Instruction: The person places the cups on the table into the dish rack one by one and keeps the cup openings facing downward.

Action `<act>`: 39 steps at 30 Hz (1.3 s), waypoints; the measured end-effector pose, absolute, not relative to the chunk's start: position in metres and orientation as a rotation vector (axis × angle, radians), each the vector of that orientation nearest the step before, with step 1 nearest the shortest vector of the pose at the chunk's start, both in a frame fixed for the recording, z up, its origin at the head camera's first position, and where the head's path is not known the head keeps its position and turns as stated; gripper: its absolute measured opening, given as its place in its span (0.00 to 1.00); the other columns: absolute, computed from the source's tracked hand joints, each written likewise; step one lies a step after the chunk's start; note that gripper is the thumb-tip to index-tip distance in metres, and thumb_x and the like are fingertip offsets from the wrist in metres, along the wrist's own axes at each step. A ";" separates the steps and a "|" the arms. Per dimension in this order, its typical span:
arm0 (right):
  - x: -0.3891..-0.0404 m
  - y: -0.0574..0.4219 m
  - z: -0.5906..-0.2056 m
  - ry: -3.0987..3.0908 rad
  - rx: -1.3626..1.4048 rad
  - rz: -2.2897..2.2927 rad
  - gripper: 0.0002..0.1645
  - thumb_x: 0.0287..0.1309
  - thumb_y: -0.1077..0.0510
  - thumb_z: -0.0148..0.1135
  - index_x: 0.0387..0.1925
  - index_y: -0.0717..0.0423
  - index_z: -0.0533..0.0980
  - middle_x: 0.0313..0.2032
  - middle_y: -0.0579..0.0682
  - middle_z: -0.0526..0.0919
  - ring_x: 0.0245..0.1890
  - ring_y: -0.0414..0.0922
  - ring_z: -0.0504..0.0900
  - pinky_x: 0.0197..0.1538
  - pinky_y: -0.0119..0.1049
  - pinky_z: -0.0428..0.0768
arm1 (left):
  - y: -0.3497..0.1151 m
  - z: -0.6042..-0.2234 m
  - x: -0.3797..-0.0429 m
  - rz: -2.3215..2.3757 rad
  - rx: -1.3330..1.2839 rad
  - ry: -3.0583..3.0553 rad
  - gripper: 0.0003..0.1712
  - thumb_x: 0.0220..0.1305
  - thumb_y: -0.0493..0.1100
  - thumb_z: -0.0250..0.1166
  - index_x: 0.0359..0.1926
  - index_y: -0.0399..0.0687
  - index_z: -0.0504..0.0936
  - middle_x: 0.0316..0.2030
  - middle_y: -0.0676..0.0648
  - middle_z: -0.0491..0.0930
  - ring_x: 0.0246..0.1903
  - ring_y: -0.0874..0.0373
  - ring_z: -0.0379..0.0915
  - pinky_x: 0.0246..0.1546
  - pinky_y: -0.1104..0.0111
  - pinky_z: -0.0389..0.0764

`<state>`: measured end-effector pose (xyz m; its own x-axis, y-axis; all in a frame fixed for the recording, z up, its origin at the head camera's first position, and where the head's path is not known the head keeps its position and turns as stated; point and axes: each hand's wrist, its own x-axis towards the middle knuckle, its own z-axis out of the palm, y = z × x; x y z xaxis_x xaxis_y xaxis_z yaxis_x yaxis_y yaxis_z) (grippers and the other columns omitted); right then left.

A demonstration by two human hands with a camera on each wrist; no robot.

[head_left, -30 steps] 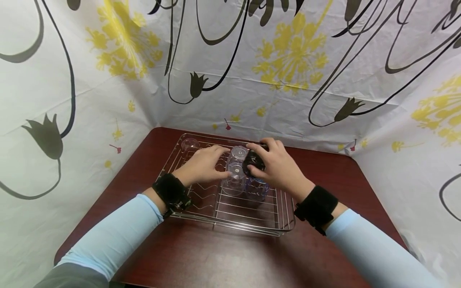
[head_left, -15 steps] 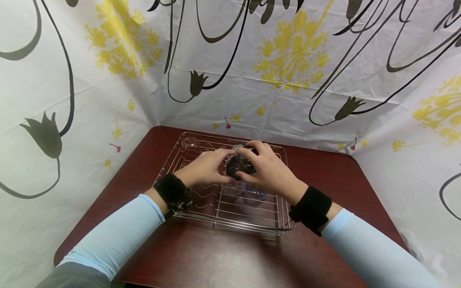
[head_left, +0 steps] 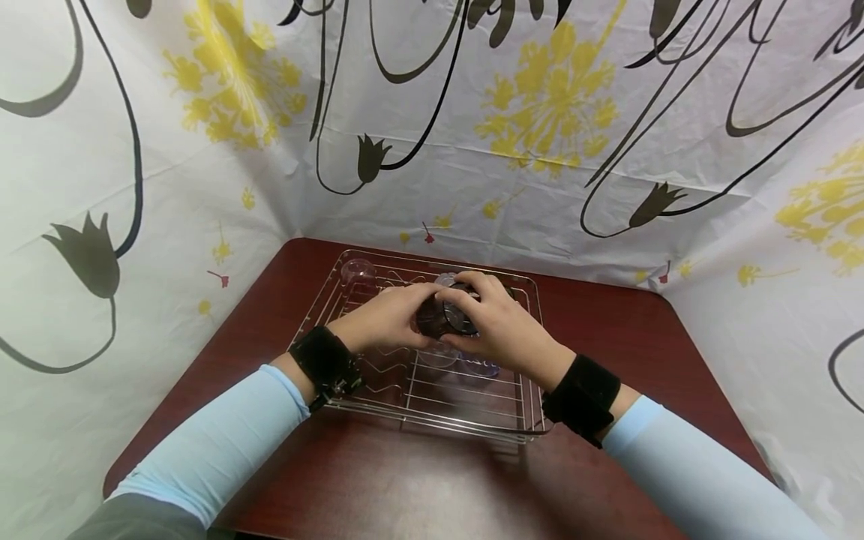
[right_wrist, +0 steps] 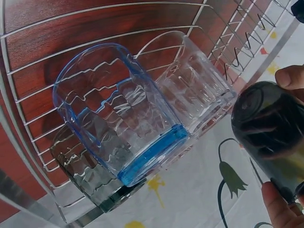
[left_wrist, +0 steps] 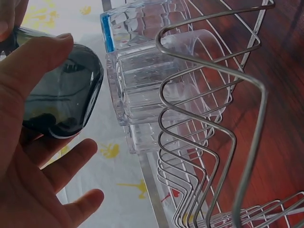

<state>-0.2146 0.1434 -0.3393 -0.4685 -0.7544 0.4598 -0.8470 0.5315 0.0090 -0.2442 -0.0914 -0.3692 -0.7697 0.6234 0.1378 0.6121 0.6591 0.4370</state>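
Both hands hold a dark smoky glass (head_left: 430, 319) above the wire dish rack (left_wrist: 264, 97). My left hand (head_left: 385, 319) grips one end, its thumb across the side in the left wrist view and two fingers spread free. My right hand (head_left: 496, 319) curls round the other end. The glass lies tilted sideways, its rounded dark side (right_wrist: 268, 121) showing in the right wrist view. Below the hands, upside-down tumblers stand in the rack: a blue-tinted one (right_wrist: 152, 154), a clear one (right_wrist: 199, 83) and a smoky grey one (right_wrist: 90, 175) behind the blue.
A small clear cup (head_left: 358, 271) sits at the rack's back left corner. Wavy wire dividers (left_wrist: 190, 128) fill the rack's left side. The rack stands on a dark red table (head_left: 378, 480), with patterned white curtains (head_left: 432, 135) round the back and sides.
The right hand has brought the dark glass leftward from above the right-hand tumblers to the left hand. The left hand has taken hold of it, and the glass has turned onto its side.
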 end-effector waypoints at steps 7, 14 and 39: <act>-0.215 0.146 -0.342 -2.383 1.282 0.311 0.40 0.52 0.45 0.77 0.63 0.48 0.70 0.64 0.61 0.67 0.64 0.57 0.69 0.59 0.49 0.77 | -0.093 -0.367 -0.243 0.774 1.032 2.828 0.47 0.54 0.56 0.76 0.72 0.57 0.65 0.62 0.54 0.73 0.56 0.58 0.75 0.55 0.63 0.79; -0.215 0.148 -0.344 -2.405 1.249 0.291 0.44 0.51 0.45 0.77 0.66 0.50 0.67 0.65 0.60 0.67 0.64 0.56 0.70 0.57 0.48 0.79 | -0.094 -0.368 -0.244 0.759 0.999 2.842 0.47 0.53 0.53 0.76 0.72 0.53 0.65 0.60 0.51 0.73 0.56 0.56 0.76 0.55 0.61 0.79; -0.220 0.178 -0.323 -2.576 1.019 0.467 0.48 0.60 0.37 0.67 0.75 0.49 0.59 0.71 0.55 0.65 0.69 0.55 0.68 0.61 0.57 0.74 | -0.113 -0.361 -0.249 0.848 0.930 2.830 0.46 0.51 0.52 0.77 0.70 0.49 0.67 0.59 0.50 0.73 0.56 0.57 0.73 0.57 0.60 0.77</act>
